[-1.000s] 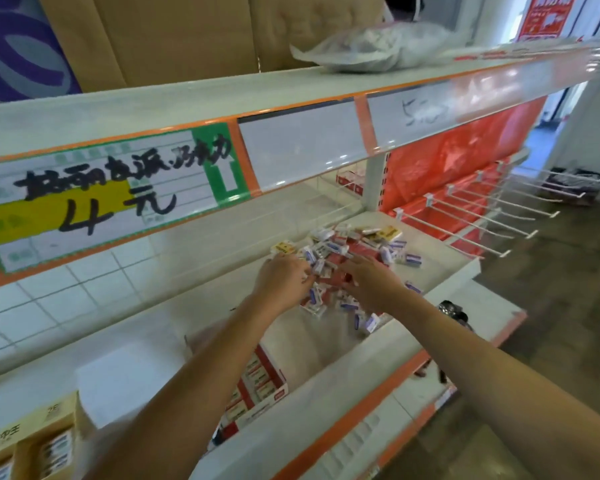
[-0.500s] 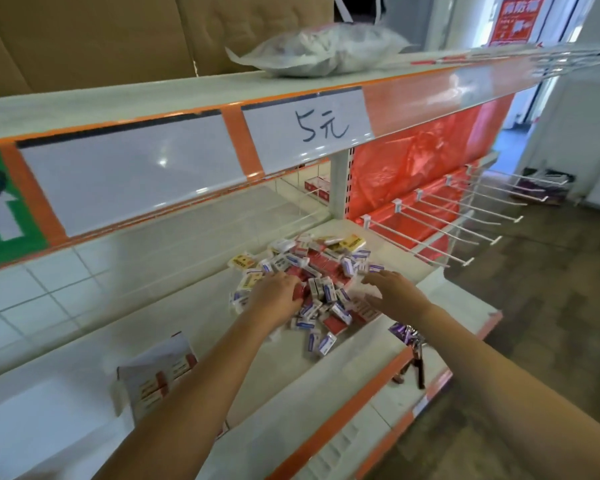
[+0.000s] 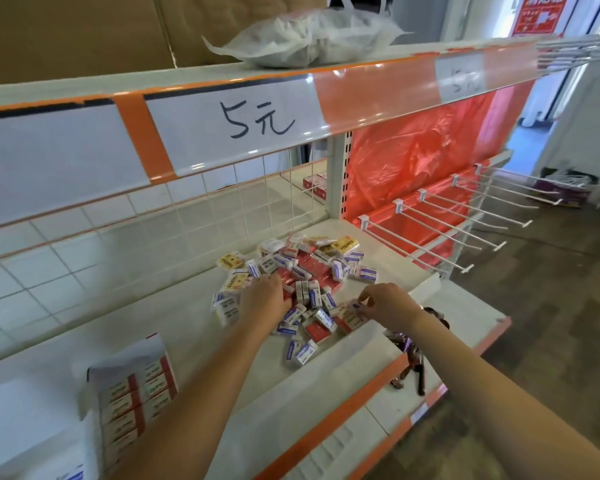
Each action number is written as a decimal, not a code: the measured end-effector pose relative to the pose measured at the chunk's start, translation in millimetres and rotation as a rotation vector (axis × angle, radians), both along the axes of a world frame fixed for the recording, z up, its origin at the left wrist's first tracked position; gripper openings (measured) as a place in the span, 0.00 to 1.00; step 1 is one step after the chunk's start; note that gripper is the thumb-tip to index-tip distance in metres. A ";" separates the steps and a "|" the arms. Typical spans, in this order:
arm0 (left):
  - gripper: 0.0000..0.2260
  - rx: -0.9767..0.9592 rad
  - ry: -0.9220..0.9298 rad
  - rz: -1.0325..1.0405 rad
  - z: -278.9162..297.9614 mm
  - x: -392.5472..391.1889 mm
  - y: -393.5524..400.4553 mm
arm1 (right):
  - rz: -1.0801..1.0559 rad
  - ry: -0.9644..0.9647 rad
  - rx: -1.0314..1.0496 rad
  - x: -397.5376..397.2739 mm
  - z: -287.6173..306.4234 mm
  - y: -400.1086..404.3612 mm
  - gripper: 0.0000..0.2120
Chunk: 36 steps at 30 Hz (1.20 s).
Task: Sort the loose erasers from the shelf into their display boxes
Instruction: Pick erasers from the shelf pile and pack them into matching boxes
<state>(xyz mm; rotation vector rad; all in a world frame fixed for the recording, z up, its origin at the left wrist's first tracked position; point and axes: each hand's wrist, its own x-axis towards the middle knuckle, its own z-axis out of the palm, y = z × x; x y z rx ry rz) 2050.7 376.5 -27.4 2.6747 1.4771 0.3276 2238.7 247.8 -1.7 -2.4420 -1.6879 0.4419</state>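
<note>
- The pile of loose erasers (image 3: 305, 271) lies on the white shelf (image 3: 174, 317), toward its right end, in red, blue-and-white and yellow wrappers, some stacked on others.
- The left hand (image 3: 262, 299) rests palm down on the near left part of the pile, fingers curled over the erasers; whether it grips any I cannot tell.
- The right hand (image 3: 388, 306) is at the near right edge of the pile, its fingertips pinching a small blue-and-white eraser (image 3: 355, 308).
- A display box (image 3: 136, 389), partly filled with rows of red-and-white erasers, stands on the same shelf well to the left of the pile, its white flap raised.
- A bunch of keys (image 3: 413, 355) hangs below the right wrist, over the lower shelf edge.
- Above, a price strip (image 3: 257, 121) reads "5元" in hand lettering; a crumpled plastic bag (image 3: 302, 36) lies on the top shelf in front of brown cardboard (image 3: 84, 32).
- To the right, white peg hooks (image 3: 465, 223) jut from an orange-red plastic sheet (image 3: 413, 157).
- Red boxes (image 3: 316, 185) sit behind the wire grid at the back.
</note>
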 end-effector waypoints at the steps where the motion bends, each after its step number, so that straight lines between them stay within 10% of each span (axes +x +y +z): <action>1: 0.13 0.006 -0.015 0.010 -1.1 -0.2 -0.3 | -0.003 0.014 -0.019 0.5 1.2 1.4 0.16; 25: 0.10 -0.099 -0.222 0.007 21.3 -18.5 -23.1 | -0.054 0.382 0.097 -2.2 -6.2 3.8 0.13; 36: 0.04 -0.600 -0.912 0.106 75.4 -32.3 -68.5 | 0.113 0.582 0.153 -36.7 36.4 -27.7 0.04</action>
